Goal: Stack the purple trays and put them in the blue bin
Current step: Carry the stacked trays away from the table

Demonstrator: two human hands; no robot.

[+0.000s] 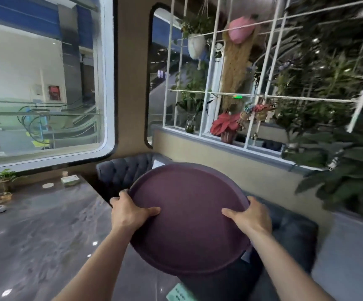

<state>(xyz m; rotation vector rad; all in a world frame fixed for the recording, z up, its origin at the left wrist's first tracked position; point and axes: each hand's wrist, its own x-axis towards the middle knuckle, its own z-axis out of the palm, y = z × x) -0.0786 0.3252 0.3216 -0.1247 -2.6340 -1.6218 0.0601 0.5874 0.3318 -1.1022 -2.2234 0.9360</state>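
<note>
Gripping at the left rim, left hand (130, 210) has thumb laid on top, fingers (123, 193) curled over the edge. Purple tray (189, 218), round, is held in the air between both hands, beyond the counter (37, 235) edge, over a dark sofa (293, 240); whether one tray or a stack, cannot tell. Right hand (251, 216) clamps the opposite rim likewise. Tray carries nothing. Blue bin not in sight; neither hand looks nearer anything.
</note>
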